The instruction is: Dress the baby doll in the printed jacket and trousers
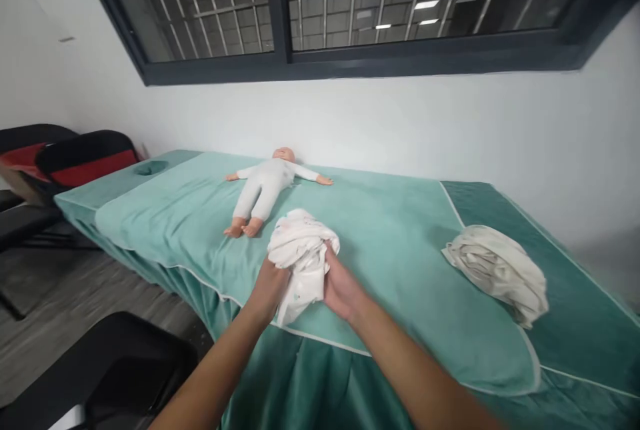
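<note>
At the near edge of the green bed, the left hand and right hand, fingers curled, grip opposite sides of a bunched white cloth; an even hold should control its loose folds. Farther left lies a doll.

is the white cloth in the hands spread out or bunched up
Bunched up: the white cloth is gathered into a rounded, folded wad between the left hand and right hand.

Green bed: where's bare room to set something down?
Free: green cover between white cloth and crumpled bundle; also green cover left of the doll. Crowded: front middle, where left hand and right hand hold the white cloth.
</note>
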`<state>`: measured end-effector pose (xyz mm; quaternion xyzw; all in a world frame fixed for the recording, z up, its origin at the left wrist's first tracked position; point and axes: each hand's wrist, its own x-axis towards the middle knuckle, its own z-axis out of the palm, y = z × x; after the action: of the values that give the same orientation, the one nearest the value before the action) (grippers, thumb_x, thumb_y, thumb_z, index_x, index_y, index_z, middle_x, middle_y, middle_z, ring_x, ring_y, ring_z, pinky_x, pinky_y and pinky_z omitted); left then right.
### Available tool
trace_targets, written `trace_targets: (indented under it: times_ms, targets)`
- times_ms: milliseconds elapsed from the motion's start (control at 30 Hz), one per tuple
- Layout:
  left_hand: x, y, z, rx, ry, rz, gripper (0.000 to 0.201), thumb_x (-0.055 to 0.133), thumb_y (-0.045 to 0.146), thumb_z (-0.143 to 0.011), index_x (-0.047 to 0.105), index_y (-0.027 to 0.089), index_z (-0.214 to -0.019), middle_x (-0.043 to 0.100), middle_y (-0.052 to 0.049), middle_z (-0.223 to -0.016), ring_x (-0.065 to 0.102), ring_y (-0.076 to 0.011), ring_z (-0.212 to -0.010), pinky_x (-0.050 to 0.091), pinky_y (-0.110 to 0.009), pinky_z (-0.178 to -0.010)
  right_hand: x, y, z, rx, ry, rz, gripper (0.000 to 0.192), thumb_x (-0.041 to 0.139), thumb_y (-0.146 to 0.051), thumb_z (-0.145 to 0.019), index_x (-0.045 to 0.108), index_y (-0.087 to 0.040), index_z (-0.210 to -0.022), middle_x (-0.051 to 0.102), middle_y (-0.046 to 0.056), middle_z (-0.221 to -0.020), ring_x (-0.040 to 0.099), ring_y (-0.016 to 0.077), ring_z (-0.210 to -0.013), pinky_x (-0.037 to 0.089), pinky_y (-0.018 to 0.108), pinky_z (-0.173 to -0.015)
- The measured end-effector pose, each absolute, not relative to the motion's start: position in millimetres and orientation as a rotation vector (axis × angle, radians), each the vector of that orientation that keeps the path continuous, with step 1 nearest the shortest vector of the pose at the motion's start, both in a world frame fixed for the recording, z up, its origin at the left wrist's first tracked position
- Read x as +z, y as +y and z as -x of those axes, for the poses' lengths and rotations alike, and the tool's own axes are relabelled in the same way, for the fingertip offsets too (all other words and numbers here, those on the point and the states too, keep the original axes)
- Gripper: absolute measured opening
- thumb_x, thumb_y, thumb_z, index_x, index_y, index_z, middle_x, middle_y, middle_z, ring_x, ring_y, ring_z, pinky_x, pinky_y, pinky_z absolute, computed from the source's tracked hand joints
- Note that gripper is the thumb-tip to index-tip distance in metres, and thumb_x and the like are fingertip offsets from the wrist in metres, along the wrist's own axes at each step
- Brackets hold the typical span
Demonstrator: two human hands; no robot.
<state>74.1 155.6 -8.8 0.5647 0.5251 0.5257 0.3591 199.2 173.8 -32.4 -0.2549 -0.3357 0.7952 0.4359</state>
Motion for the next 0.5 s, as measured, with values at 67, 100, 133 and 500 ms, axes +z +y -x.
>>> trace_targets:
  times_ms: [67, 100, 133, 500]
  targets:
    - [-26, 133, -58, 1.365, 1.437, -1.390, 0.037, 0.048, 0.034, -0.085, 0.067, 0.026, -0.115, 0.070, -0.007, -0.117, 0.056, -0.0259, -0.122, 0.040, -0.044, -0.111, -47, 156, -177, 2.056, -0.903, 0.656, 0.061, 0.050, -0.072, -0.082, 0.061, -0.027, -0.122, 0.070, 0.006, -0.116, 0.064, 0.0277, -0.111, 0.053, 0.045, -0.090]
    - [-34, 123, -50, 1.380, 1.473, -1.387, 0.036, 0.047, 0.034, -0.085, 0.068, 0.026, -0.113, 0.071, -0.006, -0.114, 0.057, -0.0261, -0.121, 0.041, -0.044, -0.111, -54, 148, -169, 2.085, -0.972, 0.684, 0.060, 0.055, -0.070, -0.081, 0.060, -0.028, -0.122, 0.069, 0.006, -0.116, 0.064, 0.0273, -0.109, 0.053, 0.045, -0.089]
    - [-40, 113, -42, 1.392, 1.512, -1.398, 0.035, 0.047, 0.034, -0.085, 0.069, 0.026, -0.110, 0.072, -0.006, -0.111, 0.059, -0.0267, -0.119, 0.042, -0.044, -0.110, -60, 141, -165, 2.103, -1.057, 0.714, 0.059, 0.058, -0.068, -0.080, 0.059, -0.029, -0.124, 0.069, 0.005, -0.116, 0.064, 0.0268, -0.108, 0.053, 0.045, -0.088]
    - [-41, 60, 164, 0.744, 2.922, -1.268, 0.039, 0.042, 0.025, -0.086, 0.059, 0.019, -0.120, 0.051, -0.014, -0.134, 0.053, -0.0352, -0.118, 0.045, -0.049, -0.094, -170, 41, -180, 1.707, -1.732, 1.085, 0.028, 0.062, -0.034, -0.083, 0.060, -0.025, -0.109, 0.068, 0.004, -0.106, 0.065, 0.0189, -0.085, 0.052, 0.032, -0.079]
